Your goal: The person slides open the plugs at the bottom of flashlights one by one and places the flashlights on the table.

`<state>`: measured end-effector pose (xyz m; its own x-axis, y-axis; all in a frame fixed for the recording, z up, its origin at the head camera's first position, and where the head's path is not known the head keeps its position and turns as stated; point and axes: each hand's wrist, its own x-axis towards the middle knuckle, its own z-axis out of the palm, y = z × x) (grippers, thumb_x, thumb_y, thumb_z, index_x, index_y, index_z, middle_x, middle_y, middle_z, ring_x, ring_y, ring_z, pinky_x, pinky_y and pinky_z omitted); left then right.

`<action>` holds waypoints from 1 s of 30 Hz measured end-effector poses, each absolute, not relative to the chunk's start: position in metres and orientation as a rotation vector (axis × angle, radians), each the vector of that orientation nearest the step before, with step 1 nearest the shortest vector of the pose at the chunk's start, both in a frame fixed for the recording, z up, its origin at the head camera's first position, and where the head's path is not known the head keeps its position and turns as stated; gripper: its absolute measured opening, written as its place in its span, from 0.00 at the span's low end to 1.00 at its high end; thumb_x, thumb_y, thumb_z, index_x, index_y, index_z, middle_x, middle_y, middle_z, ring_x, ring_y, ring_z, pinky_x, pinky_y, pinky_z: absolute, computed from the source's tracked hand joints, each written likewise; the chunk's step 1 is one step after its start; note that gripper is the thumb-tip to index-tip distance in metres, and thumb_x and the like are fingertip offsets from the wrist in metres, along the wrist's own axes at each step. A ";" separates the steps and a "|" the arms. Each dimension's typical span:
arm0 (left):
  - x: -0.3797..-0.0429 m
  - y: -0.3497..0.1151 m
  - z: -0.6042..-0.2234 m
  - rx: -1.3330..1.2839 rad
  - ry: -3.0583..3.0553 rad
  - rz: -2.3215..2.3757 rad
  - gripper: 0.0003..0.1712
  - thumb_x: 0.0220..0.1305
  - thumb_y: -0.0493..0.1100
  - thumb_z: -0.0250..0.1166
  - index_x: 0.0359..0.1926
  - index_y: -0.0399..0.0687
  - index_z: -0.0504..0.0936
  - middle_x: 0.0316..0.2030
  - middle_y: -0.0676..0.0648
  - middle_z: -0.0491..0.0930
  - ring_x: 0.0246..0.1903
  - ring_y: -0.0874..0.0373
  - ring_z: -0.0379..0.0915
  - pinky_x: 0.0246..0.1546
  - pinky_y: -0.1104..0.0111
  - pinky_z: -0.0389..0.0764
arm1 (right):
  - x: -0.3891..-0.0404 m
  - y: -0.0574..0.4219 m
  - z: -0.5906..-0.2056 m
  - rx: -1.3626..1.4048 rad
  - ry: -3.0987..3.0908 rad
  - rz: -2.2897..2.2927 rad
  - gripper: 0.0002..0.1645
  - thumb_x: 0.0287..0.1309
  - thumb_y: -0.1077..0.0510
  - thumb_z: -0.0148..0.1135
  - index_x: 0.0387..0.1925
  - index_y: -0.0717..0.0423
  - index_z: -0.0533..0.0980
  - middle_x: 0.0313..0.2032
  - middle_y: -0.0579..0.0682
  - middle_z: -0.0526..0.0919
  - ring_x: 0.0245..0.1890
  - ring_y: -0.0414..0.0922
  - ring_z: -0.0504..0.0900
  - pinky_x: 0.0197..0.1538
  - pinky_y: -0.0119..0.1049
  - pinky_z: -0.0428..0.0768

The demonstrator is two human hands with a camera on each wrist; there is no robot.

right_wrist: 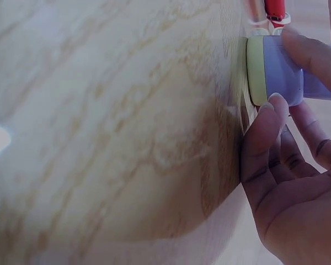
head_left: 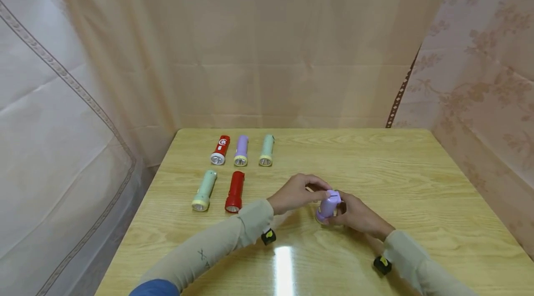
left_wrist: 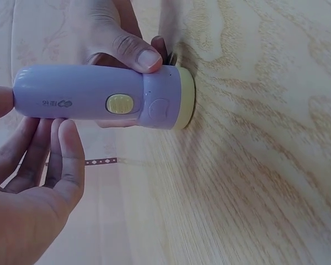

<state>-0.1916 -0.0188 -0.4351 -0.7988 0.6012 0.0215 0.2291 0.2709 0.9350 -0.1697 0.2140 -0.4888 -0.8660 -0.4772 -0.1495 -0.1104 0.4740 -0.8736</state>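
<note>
A purple flashlight (head_left: pixel 328 205) with a pale yellow rim stands head-down on the table, tail end up. In the left wrist view its yellow switch (left_wrist: pixel 120 104) and a small dark logo show on the body. My left hand (head_left: pixel 298 194) holds the tail end, thumb on the end and fingertips against the side. Around the lower part, near the lamp head, my right hand (head_left: pixel 359 212) grips with thumb and fingers. The right wrist view shows the yellow rim (right_wrist: pixel 256 72) at the tabletop, between right thumb and fingers; the lens faces down and is hidden.
Left on the wooden table (head_left: pixel 375 157) lie other flashlights in two rows. Behind are a red-and-white one (head_left: pixel 220 150), a purple one (head_left: pixel 241 150) and a green one (head_left: pixel 267 150). In front lie a green one (head_left: pixel 205 190) and a red one (head_left: pixel 235 191). Curtains (head_left: pixel 283 54) hang behind.
</note>
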 end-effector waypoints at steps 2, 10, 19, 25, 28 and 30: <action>-0.192 -0.019 -0.435 0.746 2.215 1.534 0.09 0.69 0.46 0.71 0.48 0.54 0.89 0.42 0.61 0.86 0.43 0.65 0.79 0.45 0.70 0.80 | -0.170 0.214 -0.488 -0.493 2.349 -1.364 0.38 0.54 0.49 0.80 0.62 0.57 0.74 0.42 0.52 0.80 0.38 0.49 0.73 0.34 0.34 0.74; -0.192 -0.018 -0.432 0.703 2.190 1.536 0.09 0.68 0.47 0.71 0.47 0.54 0.89 0.41 0.61 0.86 0.43 0.63 0.79 0.43 0.69 0.80 | -0.170 0.214 -0.487 -0.487 2.338 -1.368 0.40 0.54 0.50 0.80 0.63 0.61 0.73 0.42 0.53 0.80 0.38 0.49 0.73 0.35 0.35 0.75; -0.194 -0.015 -0.434 0.677 2.153 1.570 0.07 0.66 0.44 0.73 0.44 0.52 0.90 0.39 0.59 0.86 0.42 0.61 0.79 0.41 0.70 0.82 | -0.170 0.216 -0.490 -0.488 2.331 -1.342 0.40 0.55 0.49 0.79 0.64 0.59 0.72 0.36 0.53 0.79 0.34 0.49 0.75 0.32 0.35 0.75; -0.196 -0.013 -0.436 0.658 2.128 1.581 0.07 0.65 0.46 0.74 0.43 0.52 0.89 0.38 0.57 0.86 0.40 0.60 0.80 0.43 0.63 0.84 | -0.170 0.215 -0.490 -0.486 2.326 -1.333 0.38 0.56 0.49 0.79 0.63 0.58 0.73 0.36 0.53 0.79 0.34 0.49 0.75 0.32 0.35 0.76; -0.197 -0.012 -0.435 0.654 2.131 1.575 0.07 0.65 0.47 0.74 0.41 0.53 0.89 0.38 0.56 0.86 0.38 0.61 0.80 0.44 0.57 0.85 | -0.170 0.215 -0.490 -0.485 2.321 -1.341 0.38 0.56 0.49 0.79 0.63 0.58 0.73 0.40 0.53 0.80 0.37 0.49 0.75 0.34 0.35 0.77; -0.198 -0.012 -0.435 0.647 2.136 1.572 0.07 0.65 0.47 0.75 0.41 0.53 0.89 0.37 0.56 0.86 0.37 0.62 0.80 0.45 0.55 0.85 | -0.170 0.215 -0.490 -0.480 2.318 -1.346 0.38 0.56 0.49 0.79 0.62 0.58 0.73 0.41 0.52 0.80 0.38 0.49 0.75 0.36 0.36 0.77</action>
